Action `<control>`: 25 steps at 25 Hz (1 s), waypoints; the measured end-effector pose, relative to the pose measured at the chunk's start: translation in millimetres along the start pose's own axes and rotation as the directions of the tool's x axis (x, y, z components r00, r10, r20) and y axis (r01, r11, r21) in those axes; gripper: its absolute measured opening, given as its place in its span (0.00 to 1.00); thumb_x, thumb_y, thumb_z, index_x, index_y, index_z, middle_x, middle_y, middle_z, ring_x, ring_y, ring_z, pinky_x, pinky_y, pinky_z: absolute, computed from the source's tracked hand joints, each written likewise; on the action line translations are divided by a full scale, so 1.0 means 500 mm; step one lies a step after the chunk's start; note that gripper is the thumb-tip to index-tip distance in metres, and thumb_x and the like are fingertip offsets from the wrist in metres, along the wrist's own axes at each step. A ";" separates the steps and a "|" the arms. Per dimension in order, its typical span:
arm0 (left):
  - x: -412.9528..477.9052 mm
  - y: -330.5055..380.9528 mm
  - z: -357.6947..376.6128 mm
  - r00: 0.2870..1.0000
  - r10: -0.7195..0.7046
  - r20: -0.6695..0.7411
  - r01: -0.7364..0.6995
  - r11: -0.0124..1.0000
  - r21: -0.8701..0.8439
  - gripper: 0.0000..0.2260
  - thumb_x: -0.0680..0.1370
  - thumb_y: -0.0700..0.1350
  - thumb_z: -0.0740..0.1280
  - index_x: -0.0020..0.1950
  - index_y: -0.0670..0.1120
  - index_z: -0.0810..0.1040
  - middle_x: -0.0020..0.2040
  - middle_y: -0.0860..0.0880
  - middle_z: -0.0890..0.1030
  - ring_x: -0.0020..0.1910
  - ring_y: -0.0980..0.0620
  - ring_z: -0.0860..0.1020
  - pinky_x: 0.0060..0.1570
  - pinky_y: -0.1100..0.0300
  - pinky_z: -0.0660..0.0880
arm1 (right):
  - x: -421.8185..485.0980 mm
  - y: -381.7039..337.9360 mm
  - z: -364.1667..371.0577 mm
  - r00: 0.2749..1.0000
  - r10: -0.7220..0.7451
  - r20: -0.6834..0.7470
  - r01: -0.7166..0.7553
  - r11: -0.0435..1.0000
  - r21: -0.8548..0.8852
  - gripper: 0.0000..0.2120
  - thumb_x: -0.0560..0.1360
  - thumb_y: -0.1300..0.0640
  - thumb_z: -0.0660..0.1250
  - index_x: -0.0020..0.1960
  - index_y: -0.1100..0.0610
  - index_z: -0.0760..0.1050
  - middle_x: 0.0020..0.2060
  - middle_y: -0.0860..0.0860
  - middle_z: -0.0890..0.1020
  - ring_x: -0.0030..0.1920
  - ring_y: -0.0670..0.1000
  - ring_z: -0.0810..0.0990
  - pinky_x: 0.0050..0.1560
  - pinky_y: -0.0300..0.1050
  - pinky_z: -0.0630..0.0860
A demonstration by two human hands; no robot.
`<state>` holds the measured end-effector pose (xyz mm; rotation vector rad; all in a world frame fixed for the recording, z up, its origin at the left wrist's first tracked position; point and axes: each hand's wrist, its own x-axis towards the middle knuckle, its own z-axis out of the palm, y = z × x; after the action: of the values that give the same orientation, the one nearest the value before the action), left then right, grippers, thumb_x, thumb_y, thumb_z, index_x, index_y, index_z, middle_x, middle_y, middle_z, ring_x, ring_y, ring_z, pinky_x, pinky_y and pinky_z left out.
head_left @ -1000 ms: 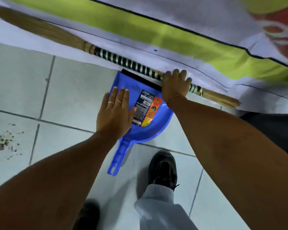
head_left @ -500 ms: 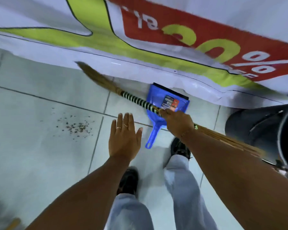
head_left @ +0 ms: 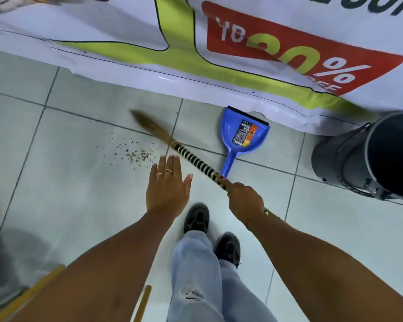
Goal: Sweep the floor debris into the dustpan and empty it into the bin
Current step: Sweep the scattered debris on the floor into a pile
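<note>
A single wide-angle view is given from head height, angled steeply down and forward at a tiled floor [head_left: 79, 205]. Both forearms are seen entering from the lower edge, close to the lens; edges are curved by distortion.

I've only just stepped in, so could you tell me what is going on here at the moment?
A person is sweeping a tiled floor. Their right hand grips a hand broom by its striped handle, its bristles blurred just past a scatter of debris. The left hand is open and holds nothing. A blue dustpan lies on the floor against a banner, untouched, and a grey bin stands to the right. No debris is in the dustpan yet.
</note>
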<state>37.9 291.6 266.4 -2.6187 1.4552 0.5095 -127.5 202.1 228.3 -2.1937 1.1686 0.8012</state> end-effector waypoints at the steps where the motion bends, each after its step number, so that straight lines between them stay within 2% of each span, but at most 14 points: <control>1: -0.026 -0.001 0.002 1.000 -0.012 0.000 0.012 1.000 -0.018 0.25 0.79 0.52 0.58 0.69 0.35 0.67 0.67 0.36 0.73 0.70 0.38 0.68 0.68 0.44 0.64 | -0.024 0.005 0.002 0.999 0.030 0.018 -0.030 0.999 0.045 0.28 0.77 0.62 0.57 0.75 0.53 0.55 0.59 0.58 0.77 0.57 0.61 0.76 0.53 0.52 0.74; 3: -0.081 0.001 0.003 1.000 -0.026 0.015 0.027 0.999 -0.046 0.26 0.80 0.52 0.57 0.71 0.36 0.65 0.70 0.37 0.71 0.72 0.38 0.65 0.71 0.45 0.61 | -0.074 0.006 0.001 0.996 0.037 0.087 -0.049 0.989 0.140 0.31 0.75 0.63 0.60 0.76 0.57 0.52 0.60 0.60 0.77 0.59 0.63 0.75 0.58 0.52 0.73; 6: -0.142 0.004 0.010 0.999 -0.034 0.024 0.035 0.998 -0.053 0.27 0.79 0.53 0.55 0.71 0.35 0.65 0.69 0.37 0.71 0.71 0.38 0.66 0.70 0.44 0.62 | -0.139 -0.011 0.012 0.987 0.115 0.108 -0.144 0.939 0.313 0.28 0.75 0.63 0.60 0.74 0.57 0.57 0.60 0.60 0.76 0.58 0.63 0.77 0.59 0.54 0.76; 8: -0.174 -0.001 0.008 0.999 -0.032 0.041 0.034 0.998 -0.058 0.28 0.79 0.55 0.52 0.70 0.35 0.66 0.68 0.36 0.73 0.70 0.37 0.68 0.69 0.44 0.63 | -0.174 -0.036 0.042 0.978 0.137 0.155 -0.171 0.956 0.238 0.24 0.77 0.62 0.58 0.72 0.59 0.60 0.60 0.61 0.76 0.59 0.62 0.75 0.60 0.53 0.75; 10: -0.186 -0.012 0.008 0.998 -0.035 0.055 0.040 0.996 -0.079 0.28 0.79 0.54 0.54 0.70 0.35 0.66 0.68 0.36 0.73 0.70 0.37 0.67 0.69 0.43 0.63 | -0.191 -0.072 0.080 0.966 0.142 0.217 -0.183 0.966 0.183 0.21 0.77 0.61 0.58 0.70 0.59 0.63 0.61 0.60 0.76 0.61 0.62 0.74 0.60 0.52 0.72; 12: -0.186 -0.043 0.011 0.996 -0.048 0.081 0.057 0.993 -0.103 0.27 0.80 0.53 0.56 0.72 0.35 0.64 0.70 0.36 0.70 0.72 0.38 0.64 0.71 0.44 0.60 | -0.186 -0.128 0.118 0.961 0.126 0.248 -0.173 0.968 0.179 0.20 0.77 0.60 0.57 0.69 0.58 0.64 0.61 0.60 0.76 0.61 0.61 0.74 0.60 0.51 0.72; 17: -0.160 -0.145 -0.008 0.990 -0.075 0.116 0.087 0.991 -0.102 0.28 0.80 0.53 0.54 0.74 0.37 0.59 0.73 0.38 0.65 0.75 0.40 0.59 0.74 0.47 0.55 | -0.151 -0.240 0.152 0.957 0.121 0.264 -0.176 0.964 0.198 0.20 0.76 0.60 0.57 0.67 0.55 0.66 0.60 0.58 0.77 0.59 0.61 0.75 0.57 0.52 0.74; 21: -0.131 -0.241 -0.056 0.986 -0.106 0.128 0.121 0.986 -0.113 0.28 0.80 0.53 0.54 0.74 0.37 0.59 0.73 0.38 0.65 0.75 0.40 0.58 0.74 0.47 0.55 | -0.155 -0.287 0.097 0.967 0.108 0.229 -0.145 0.978 0.149 0.22 0.76 0.61 0.58 0.69 0.52 0.64 0.58 0.57 0.78 0.58 0.60 0.76 0.56 0.51 0.75; 25: -0.068 -0.302 -0.114 0.985 -0.147 0.092 0.160 0.976 -0.146 0.28 0.81 0.53 0.53 0.75 0.37 0.57 0.74 0.39 0.64 0.76 0.42 0.56 0.75 0.48 0.53 | -0.161 -0.302 -0.017 0.997 0.077 0.027 -0.081 0.982 0.172 0.27 0.74 0.60 0.59 0.70 0.43 0.62 0.58 0.54 0.78 0.56 0.60 0.78 0.54 0.50 0.75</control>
<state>161.9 385.8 320.4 -2.7621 1.2233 0.7268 -32.7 314.2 316.5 -2.0042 1.2728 0.7236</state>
